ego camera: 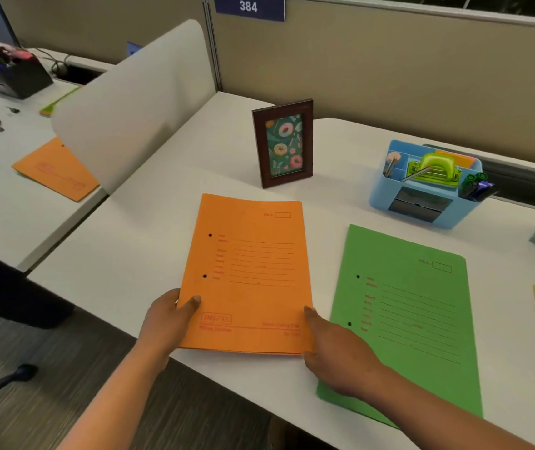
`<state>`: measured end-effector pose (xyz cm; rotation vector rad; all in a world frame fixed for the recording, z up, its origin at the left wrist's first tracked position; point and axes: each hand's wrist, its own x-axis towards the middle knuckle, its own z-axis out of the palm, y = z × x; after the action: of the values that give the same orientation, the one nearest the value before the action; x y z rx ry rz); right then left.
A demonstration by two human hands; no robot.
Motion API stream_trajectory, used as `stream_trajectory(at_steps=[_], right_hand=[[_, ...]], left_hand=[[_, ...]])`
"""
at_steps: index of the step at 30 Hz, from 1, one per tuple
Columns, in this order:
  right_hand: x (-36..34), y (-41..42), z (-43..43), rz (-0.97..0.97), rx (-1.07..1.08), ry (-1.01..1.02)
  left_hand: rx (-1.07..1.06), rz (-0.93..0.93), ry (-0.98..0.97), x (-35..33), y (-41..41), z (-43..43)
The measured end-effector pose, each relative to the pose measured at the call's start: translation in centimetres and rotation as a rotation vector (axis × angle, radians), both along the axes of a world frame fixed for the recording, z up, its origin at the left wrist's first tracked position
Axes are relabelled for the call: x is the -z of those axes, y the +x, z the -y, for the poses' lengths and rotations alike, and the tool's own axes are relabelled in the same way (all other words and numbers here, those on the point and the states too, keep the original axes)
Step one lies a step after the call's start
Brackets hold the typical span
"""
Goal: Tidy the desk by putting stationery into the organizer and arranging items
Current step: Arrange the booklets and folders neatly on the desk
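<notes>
Seemingly well along: blue organizer (pixel 377 203) far beyond the right grip (pixel 334 352), already loaded with pens (pixel 475 186) and a green punch (pixel 434 167). Left to arrange: folders on the table (pixel 149 228). Orange folder (pixel 249 271) between both grips, clamped at its lower left edge by the left grip (pixel 168 319), thumb on top. Touched at the lower right corner by the right grip; pinching or merely pressing, cannot tell. Green folder (pixel 421 319) partly under that wrist.

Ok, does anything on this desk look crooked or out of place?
The markers lean out of the blue organizer at its right corner rather than standing upright. The orange folder, gripped by the left hand and right hand, sits askew to the green folder. Nothing looks spilled.
</notes>
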<state>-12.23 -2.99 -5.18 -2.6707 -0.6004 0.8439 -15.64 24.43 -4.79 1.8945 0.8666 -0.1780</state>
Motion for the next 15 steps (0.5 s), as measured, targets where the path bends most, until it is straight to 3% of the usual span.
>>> stream_trajectory(at_steps=[3,8,11,15], right_hand=[[0.2,0.5,0.3,-0.056,0.11,0.125],[-1.1,1.4,1.3,-0.234,0.615,0.576],[-3.0,1.2,2.4,-0.395,0.795,0.867],[-3.8,0.3,5.5,-0.275,0.966,1.042]], left_hand=[[-0.042,0.101,-0.118,-2.4,-1.0,-0.3],[-0.06,0.229,-0.282,-6.2,-3.4,0.3],[-0.053,0.251,-0.432,-7.8,-4.1,1.7],[0.016,0.235,-0.541,-8.3,-3.6,5.1]])
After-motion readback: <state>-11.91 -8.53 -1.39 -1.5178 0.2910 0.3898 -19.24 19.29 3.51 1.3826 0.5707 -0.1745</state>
